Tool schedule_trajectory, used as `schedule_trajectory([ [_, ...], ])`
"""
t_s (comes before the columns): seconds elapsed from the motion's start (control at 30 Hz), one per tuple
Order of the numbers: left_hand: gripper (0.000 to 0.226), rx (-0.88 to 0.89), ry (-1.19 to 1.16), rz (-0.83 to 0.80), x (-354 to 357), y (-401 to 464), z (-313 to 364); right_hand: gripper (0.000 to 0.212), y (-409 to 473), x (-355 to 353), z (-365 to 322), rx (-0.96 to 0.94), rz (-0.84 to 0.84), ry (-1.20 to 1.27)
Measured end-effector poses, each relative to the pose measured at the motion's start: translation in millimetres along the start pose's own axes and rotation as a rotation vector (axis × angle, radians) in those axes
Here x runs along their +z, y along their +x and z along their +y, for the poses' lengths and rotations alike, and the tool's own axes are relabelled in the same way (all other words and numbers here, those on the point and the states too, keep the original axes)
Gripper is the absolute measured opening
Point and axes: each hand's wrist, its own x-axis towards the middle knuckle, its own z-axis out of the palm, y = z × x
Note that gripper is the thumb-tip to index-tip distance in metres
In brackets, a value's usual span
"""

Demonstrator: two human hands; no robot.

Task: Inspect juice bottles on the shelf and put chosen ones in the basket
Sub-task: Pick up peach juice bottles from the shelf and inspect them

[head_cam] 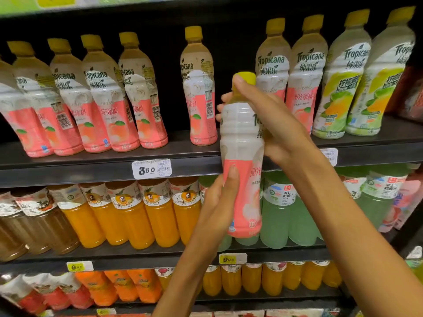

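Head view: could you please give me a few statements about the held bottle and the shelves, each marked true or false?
1. Both hands hold the pink bottle. True: the right hand grips its neck and the left hand its lower half.
2. The held bottle's cap is off. False: a yellow cap is on, partly covered by the right hand.
3. The held bottle stands on the shelf. False: it is lifted in front of the shelf edge.
4. The white price tag reads 3.50. True.
5. Lime bottles stand at the left end of the top row. False: they are at the right end.
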Motion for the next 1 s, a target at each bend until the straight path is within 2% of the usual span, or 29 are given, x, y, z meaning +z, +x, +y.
schedule_trajectory([
  [0.1, 0.064, -0.049, -0.168, -0.036, 0, -1, 2, 0.054, -3, 3, -8, 0.074, -0.130, 0.145],
  [0.23, 0.072, -0.149, -0.476, -0.294, -4, -6, 8, 0.045, -5, 5, -3, 0.127, -0.203, 0.370],
  [0.33, 0.071, -0.170, -0.480, -0.337, -2, -5, 8, 0.039, -7, 9, 2, 0.123, -0.233, 0.487],
  [0.5, 0.066, -0.116, -0.268, -0.163, -13, -2, 4, 0.033, -5, 4, 4, -0.007, -0.154, 0.312],
  [0.63, 0.056, -0.018, -0.103, -0.140, -16, -5, 2, 0.031, -7, 6, 3, -0.091, -0.074, 0.184],
  [0.73, 0.040, 0.004, -0.090, -0.117, -15, -6, 0, 0.032, -7, 8, 0, -0.066, -0.090, 0.133],
  [0.8, 0.039, 0.034, -0.095, -0.071, -12, -6, -2, 0.033, -9, 9, -3, -0.063, -0.089, 0.084],
  [0.87, 0.037, 0.080, -0.074, 0.037, -7, -4, -2, 0.034, -10, 8, -4, -0.107, -0.009, -0.006],
  [0.93, 0.036, 0.140, 0.043, 0.175, -4, 1, -4, 0.034, -11, 9, -2, -0.164, 0.061, -0.096],
  [1.0, 0.047, 0.160, 0.195, 0.242, -3, 4, -6, 0.021, -10, 11, 2, -0.156, 0.070, -0.087],
])
